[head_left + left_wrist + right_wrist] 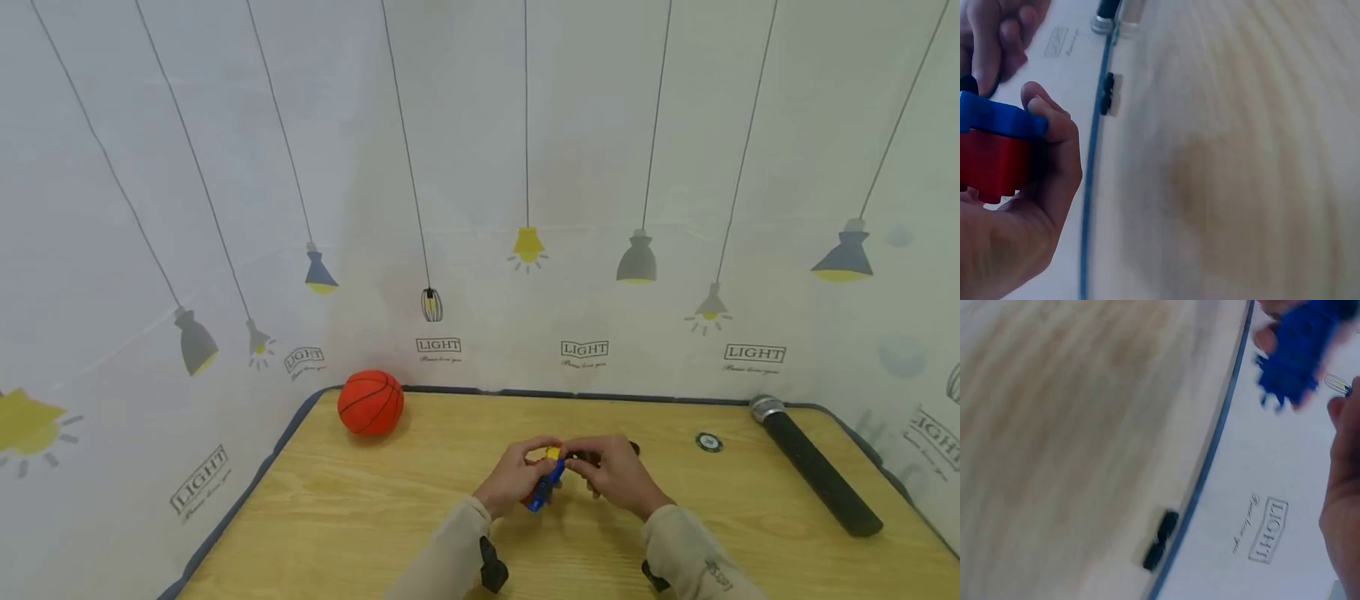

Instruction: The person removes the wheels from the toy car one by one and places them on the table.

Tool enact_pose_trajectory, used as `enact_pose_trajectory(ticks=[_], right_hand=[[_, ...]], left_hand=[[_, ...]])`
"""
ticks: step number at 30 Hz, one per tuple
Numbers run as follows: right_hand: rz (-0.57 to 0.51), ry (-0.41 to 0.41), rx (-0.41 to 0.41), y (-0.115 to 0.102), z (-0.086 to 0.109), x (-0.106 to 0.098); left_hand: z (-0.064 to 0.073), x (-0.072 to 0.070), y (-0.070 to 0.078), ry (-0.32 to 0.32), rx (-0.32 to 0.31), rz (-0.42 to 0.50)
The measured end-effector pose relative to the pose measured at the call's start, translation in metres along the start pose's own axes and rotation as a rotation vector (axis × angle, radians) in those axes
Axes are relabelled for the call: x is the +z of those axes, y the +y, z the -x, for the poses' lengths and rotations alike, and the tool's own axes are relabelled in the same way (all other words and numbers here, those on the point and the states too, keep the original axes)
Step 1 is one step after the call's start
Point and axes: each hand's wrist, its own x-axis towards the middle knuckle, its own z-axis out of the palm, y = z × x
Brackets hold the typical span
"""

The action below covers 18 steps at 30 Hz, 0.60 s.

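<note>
My left hand (517,475) grips a blue, red and yellow plastic toy (547,483), fingers curled round its sides. In the left wrist view, the blue part (1004,119) sits on top of the red part (991,162). At the toy's upper end, my right hand (618,475) pinches a small black piece (969,84) between thumb and fingers. Whether that piece is joined to the toy cannot be told. The right wrist view shows the toy's blue side (1297,353) blurred, with small prongs along its end.
Two dark pieces (1161,540) lie close together near the table's far edge, mostly behind my right hand in the head view. A red basketball (371,403) stands at back left. To the right are a black-and-white chip (708,442) and a microphone (817,467).
</note>
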Motion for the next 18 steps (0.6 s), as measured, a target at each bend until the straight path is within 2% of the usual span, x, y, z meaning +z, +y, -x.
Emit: enact_pose_trajectory(ticks=[3, 6, 9, 12, 18], right_hand=[[0.040, -0.009, 0.004, -0.001, 0.000, -0.013], [-0.002, -0.003, 0.035, -0.001, -0.001, -0.021], [-0.037, -0.006, 0.064, -0.001, -0.002, -0.028], [-0.046, -0.014, 0.106, 0.002, 0.000, -0.032], [-0.028, 0.029, 0.144, 0.007, 0.006, -0.039]], left_hand=[[-0.003, -0.004, 0.000, -0.010, -0.010, 0.011], [-0.003, -0.009, 0.003, -0.032, 0.010, 0.054], [-0.003, -0.013, 0.007, -0.027, 0.026, 0.105], [-0.002, -0.014, 0.007, -0.005, 0.017, 0.125], [0.000, -0.014, 0.003, 0.042, 0.031, 0.109]])
